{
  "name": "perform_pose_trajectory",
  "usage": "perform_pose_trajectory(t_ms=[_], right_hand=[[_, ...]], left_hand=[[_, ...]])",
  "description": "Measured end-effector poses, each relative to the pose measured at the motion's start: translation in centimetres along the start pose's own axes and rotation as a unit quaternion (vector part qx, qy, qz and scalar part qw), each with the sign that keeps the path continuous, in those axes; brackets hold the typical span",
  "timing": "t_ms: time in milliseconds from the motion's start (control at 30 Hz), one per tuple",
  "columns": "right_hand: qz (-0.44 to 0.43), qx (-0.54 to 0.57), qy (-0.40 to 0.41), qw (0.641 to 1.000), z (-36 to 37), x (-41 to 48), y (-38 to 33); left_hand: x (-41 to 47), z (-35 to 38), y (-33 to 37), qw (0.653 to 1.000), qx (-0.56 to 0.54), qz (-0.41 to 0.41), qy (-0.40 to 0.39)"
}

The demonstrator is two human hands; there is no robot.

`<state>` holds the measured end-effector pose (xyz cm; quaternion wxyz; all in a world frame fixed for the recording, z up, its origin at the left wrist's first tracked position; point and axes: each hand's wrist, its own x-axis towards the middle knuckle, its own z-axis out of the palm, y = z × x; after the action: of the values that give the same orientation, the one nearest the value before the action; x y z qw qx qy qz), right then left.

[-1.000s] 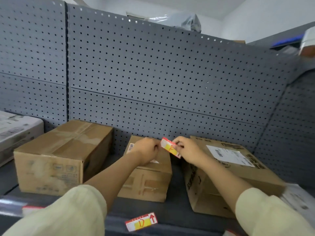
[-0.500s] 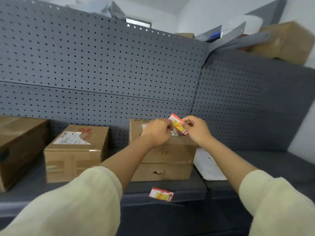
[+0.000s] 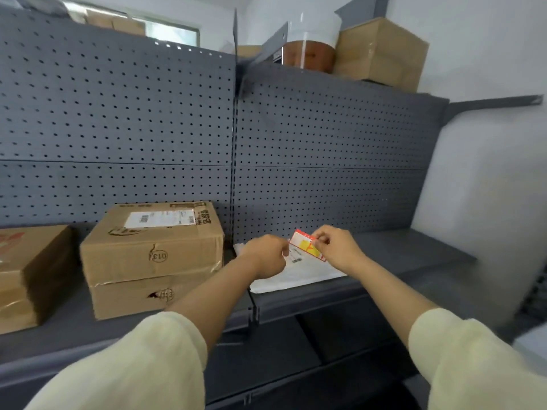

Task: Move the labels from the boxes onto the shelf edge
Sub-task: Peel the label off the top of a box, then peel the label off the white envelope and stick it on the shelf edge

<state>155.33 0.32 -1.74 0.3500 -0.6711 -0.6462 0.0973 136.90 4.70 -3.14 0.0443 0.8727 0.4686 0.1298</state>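
A small red, yellow and white label (image 3: pixel 305 244) is pinched in my right hand (image 3: pixel 337 247), held tilted above a flat white mailer bag (image 3: pixel 296 275) on the grey shelf (image 3: pixel 399 261). My left hand (image 3: pixel 266 255) is curled just left of the label; whether it touches the label's left end I cannot tell. A cardboard box marked 013 with a white shipping sticker (image 3: pixel 154 255) stands to the left. The shelf's front edge (image 3: pixel 310 300) runs just below my hands.
Another cardboard box (image 3: pixel 26 276) sits at the far left. Grey pegboard (image 3: pixel 325 161) backs the shelf. On top stand a cardboard box (image 3: pixel 381 51) and a clear-and-brown container (image 3: pixel 310 42). A white wall (image 3: pixel 488 187) closes the right side.
The view has swung right along the shelf. Both hands carried the label from over the boxes to above the white mailer bag. The label stuck on the shelf edge has left the view.
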Motion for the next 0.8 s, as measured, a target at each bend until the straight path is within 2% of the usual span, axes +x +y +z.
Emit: perform_pose_trajectory(t_ms=[200, 400, 600, 800], right_hand=[[0.041, -0.052, -0.039, 0.997, 0.2, -0.4, 5.2], [0.025, -0.115, -0.081, 0.99, 1.9, -0.4, 8.8], [0.001, -0.144, -0.089, 0.986, 3.8, 0.4, 10.9], [0.009, -0.153, -0.096, 0.983, 4.8, 1.1, 12.0]], left_hand=[[2.3, 5.3, 2.8, 0.999, -0.018, 0.009, -0.042], [3.2, 10.8, 4.4, 0.993, -0.047, 0.015, -0.108], [4.1, 13.0, 3.3, 0.99, -0.06, -0.007, -0.13], [4.3, 14.0, 2.6, 0.99, -0.073, -0.012, -0.12]])
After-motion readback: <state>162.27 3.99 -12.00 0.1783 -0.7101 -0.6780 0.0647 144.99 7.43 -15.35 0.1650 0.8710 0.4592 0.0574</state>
